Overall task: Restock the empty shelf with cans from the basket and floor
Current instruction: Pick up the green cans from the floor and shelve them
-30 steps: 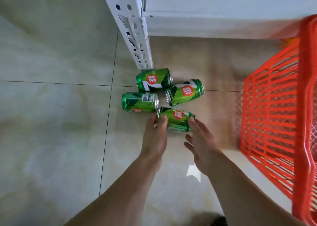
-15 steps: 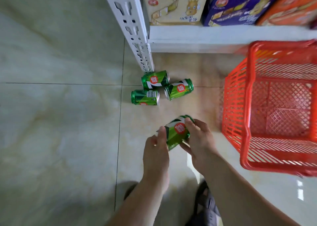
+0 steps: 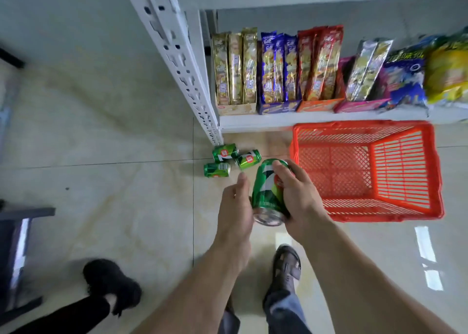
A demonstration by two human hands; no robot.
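I hold one green can (image 3: pixel 266 189) in front of me, its silver end toward the camera. My right hand (image 3: pixel 297 194) wraps its right side and top. My left hand (image 3: pixel 236 204) presses against its left side. Three more green cans lie on their sides on the floor by the shelf post: one (image 3: pixel 225 152) nearest the post, one (image 3: pixel 249 159) to its right, one (image 3: pixel 217 169) in front. The red plastic basket (image 3: pixel 430 171) stands on the floor to the right, and no cans show inside it.
A white shelf unit (image 3: pixel 316 118) carries several snack packs in display boxes on its low board. Its perforated upright (image 3: pixel 187 77) runs down to the floor cans. Another person's black shoe (image 3: pixel 111 283) stands at lower left, with dark furniture (image 3: pixel 15 232) at the left edge. My own sandalled foot (image 3: pixel 287 262) is below my hands.
Both hands took one can from the floor group and raised it toward me. The view lifted and pulled back, so the snack shelf and the whole basket now show.
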